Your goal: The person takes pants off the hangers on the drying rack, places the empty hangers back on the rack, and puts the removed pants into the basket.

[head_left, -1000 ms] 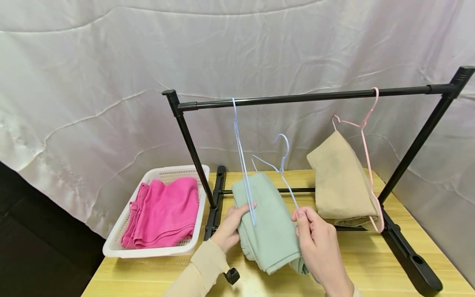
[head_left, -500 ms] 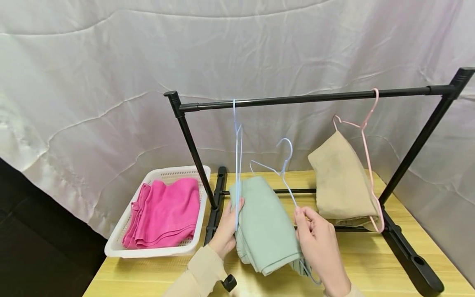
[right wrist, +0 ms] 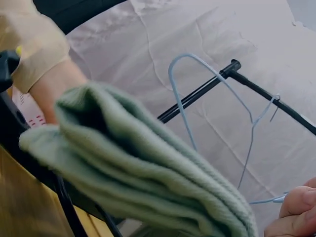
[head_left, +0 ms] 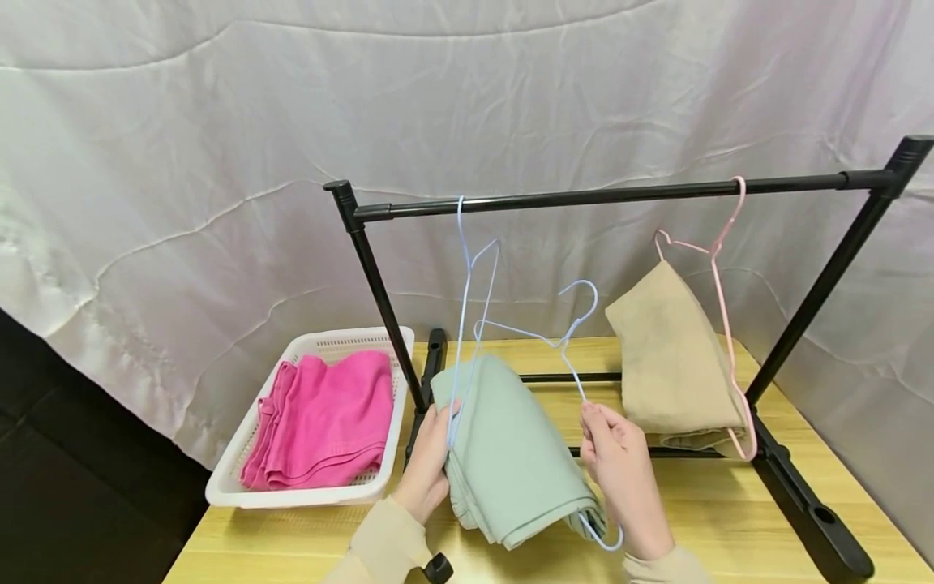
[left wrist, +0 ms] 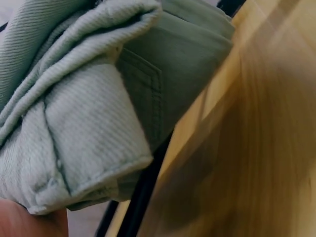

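Note:
My left hand (head_left: 425,462) grips the left edge of folded pale green trousers (head_left: 511,454), thumb on top. A back pocket shows in the left wrist view. The trousers lie folded over a light blue hanger (head_left: 563,342), whose rounded lower corner sticks out at the front right. With my right hand (head_left: 620,462) I pinch that hanger's side wire, its hook free in the air and tilted right. Another light blue hanger (head_left: 469,264) hangs from the rail (head_left: 584,197); its lower end overlaps my left thumb and the trousers.
On the rail's right part, a pink hanger (head_left: 719,292) carries a folded tan garment (head_left: 667,357). A white basket (head_left: 314,496) with folded pink cloth (head_left: 328,422) stands on the left. The black rack's feet (head_left: 810,495) spread over the wooden table.
The trousers have shifted left and slant more, and the held hanger's hook has tipped right and down. Beside my left hand, the hanging blue hanger has swung and turned, its lower end now further left.

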The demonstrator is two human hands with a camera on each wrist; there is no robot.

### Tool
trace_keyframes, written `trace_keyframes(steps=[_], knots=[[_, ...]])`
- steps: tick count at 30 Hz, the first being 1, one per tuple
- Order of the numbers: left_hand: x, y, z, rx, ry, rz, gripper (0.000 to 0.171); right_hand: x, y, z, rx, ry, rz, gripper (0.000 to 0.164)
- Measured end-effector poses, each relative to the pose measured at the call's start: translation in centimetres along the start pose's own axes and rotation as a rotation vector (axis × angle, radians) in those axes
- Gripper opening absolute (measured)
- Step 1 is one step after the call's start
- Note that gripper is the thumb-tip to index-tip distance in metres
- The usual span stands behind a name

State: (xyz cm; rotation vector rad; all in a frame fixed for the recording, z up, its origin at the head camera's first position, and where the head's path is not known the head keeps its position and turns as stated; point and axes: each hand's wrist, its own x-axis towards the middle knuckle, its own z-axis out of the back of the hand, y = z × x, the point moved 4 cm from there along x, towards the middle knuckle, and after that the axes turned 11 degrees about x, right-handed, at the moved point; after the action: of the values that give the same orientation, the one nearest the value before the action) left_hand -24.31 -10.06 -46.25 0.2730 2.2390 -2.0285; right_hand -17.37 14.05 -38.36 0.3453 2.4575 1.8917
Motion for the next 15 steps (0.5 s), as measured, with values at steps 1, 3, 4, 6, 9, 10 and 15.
trace_keyframes(steps=[1, 3, 4, 6, 9, 10, 15], knots=[[-0.2, -0.2, 0.1, -0.008, 0.003, -0.012, 0.102, 0.1, -0.2, 0.0, 0.005, -0.005, -0.008, 0.039], [-0.5, -0.6, 0.4, -0.026, 0.007, -0.035, 0.101, 0.2, -0.5, 0.0, 0.003, -0.011, -0.021, 0.038], [-0.7, -0.8, 0.5, -0.04, 0.017, -0.05, 0.098, 0.2, -0.6, 0.0, -0.002, -0.013, -0.028, 0.038], [-1.0, -1.3, 0.7, -0.062, 0.029, -0.083, 0.091, 0.3, -0.9, -0.1, -0.009, -0.017, -0.039, 0.039], [-1.3, -1.9, 1.1, -0.092, 0.034, -0.11, 0.074, 0.4, -1.4, -0.1, -0.027, -0.021, -0.05, 0.041], [-1.4, -2.1, 1.2, -0.102, 0.036, -0.116, 0.068, 0.5, -1.5, -0.1, -0.032, -0.021, -0.054, 0.041], [-1.6, -2.4, 2.1, -0.141, 0.04, -0.12, 0.072, 0.7, -2.0, -0.3, -0.032, -0.023, -0.059, 0.039]])
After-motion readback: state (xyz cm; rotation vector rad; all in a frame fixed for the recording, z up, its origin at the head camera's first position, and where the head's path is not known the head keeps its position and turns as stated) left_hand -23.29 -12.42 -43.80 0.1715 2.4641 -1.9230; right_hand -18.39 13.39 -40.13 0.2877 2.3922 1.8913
